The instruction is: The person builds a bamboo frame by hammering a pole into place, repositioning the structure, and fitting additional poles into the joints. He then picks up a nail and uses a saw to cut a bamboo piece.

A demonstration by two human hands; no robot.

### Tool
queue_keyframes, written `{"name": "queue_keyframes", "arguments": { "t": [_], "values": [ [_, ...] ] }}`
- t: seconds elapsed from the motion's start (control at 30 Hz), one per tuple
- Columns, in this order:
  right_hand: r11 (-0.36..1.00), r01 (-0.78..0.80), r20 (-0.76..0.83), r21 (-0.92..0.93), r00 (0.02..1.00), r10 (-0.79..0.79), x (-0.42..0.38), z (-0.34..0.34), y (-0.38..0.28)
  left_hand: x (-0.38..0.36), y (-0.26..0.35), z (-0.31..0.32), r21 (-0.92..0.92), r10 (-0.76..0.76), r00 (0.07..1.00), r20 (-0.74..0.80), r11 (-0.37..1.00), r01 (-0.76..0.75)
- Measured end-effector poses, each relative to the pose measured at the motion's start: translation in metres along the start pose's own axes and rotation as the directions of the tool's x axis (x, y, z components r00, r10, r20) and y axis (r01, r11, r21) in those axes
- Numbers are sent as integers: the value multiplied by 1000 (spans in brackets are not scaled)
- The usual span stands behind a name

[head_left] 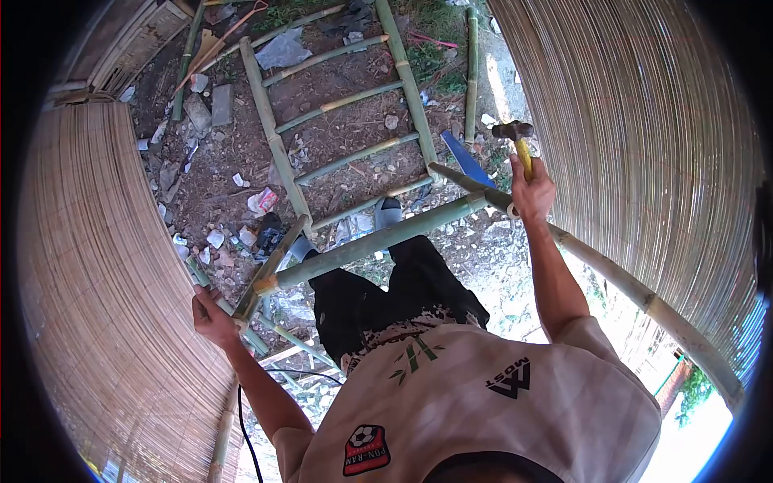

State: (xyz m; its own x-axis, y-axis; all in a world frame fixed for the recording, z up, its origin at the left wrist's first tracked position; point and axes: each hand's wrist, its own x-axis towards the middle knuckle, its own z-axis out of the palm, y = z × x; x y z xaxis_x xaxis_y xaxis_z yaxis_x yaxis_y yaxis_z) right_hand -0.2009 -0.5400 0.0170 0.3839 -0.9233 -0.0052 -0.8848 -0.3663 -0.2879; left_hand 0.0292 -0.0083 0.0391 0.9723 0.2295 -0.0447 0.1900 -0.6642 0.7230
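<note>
In the head view my right hand point(533, 191) is wrapped round the yellow handle of a hammer point(515, 131), its dark head pointing up. The fist is just above the joint where a green bamboo crossbar point(378, 241) meets a long bamboo pole point(604, 266). My left hand point(216, 318) is curled beside the bamboo side pole point(282, 256), near the crossbar's other end. Whatever its fingers hold, if anything, is hidden. The crossbar runs across in front of my legs. Beyond it lies a ladder-like bamboo frame point(278, 153) with several rungs.
A blue handsaw blade point(467, 161) lies right of the frame. Slatted bamboo screens stand on the left point(97, 241) and right point(636, 121). Stones, rubbish and a concrete block point(221, 105) litter the dirt. A black cable point(245, 427) hangs by my left arm.
</note>
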Motion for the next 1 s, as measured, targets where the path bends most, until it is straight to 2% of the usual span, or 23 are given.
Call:
{"name": "queue_keyframes", "arguments": {
  "t": [0.13,0.2,0.3,0.4,0.5,0.57,0.6,0.7,0.77,0.8,0.83,0.87,0.93,0.97,1.0],
  "values": [
    [1000,-6,26,-11,1000,6,-2,0,5,-2,-16,2,36,21,999,39,999,-22],
    [1000,6,17,-3,1000,-6,-3,2,5,0,-18,10,10,-54,999,5,998,54],
    [1000,11,29,25,1000,-12,-6,3,3,7,-10,15,66,-3,1000,-20,998,4],
    [999,41,26,4,999,-41,-4,2,0,8,-13,19,40,-7,1000,-20,999,8],
    [999,44,52,-1,998,-44,-3,3,1,0,-11,13,19,-21,996,-86,1000,23],
    [994,96,13,49,995,-97,-4,2,4,-6,-6,11,18,59,981,-183,998,-56],
    [993,98,-21,71,995,-96,-4,0,2,-6,-6,9,-46,25,974,-225,998,-36],
    [995,86,-76,48,994,-82,-6,-7,-2,-12,16,-13,-28,32,935,-352,999,-45],
    [995,91,-107,45,991,-86,-7,-9,0,-12,34,-34,-119,29,847,-530,987,-108],
    [988,140,-101,65,986,-133,-8,-11,-3,-14,54,-51,-130,19,785,-619,983,-127],
    [978,191,-170,80,970,-176,-10,-13,-6,-18,81,-71,-106,8,712,-703,987,-117],
    [967,238,-235,93,949,-211,-14,-15,-8,-18,93,-93,-154,-8,609,-793,970,-188],
    [963,255,-205,90,951,-232,-19,-18,-13,-22,122,-146,-162,-41,408,-912,950,-266],
    [966,248,-197,68,953,-231,-25,-24,-19,-25,132,-177,-186,-55,333,-941,908,-376],
    [958,276,-195,77,947,-257,-31,-27,-25,-31,141,-206,-139,-55,219,-974,909,-392]
  ]
}}
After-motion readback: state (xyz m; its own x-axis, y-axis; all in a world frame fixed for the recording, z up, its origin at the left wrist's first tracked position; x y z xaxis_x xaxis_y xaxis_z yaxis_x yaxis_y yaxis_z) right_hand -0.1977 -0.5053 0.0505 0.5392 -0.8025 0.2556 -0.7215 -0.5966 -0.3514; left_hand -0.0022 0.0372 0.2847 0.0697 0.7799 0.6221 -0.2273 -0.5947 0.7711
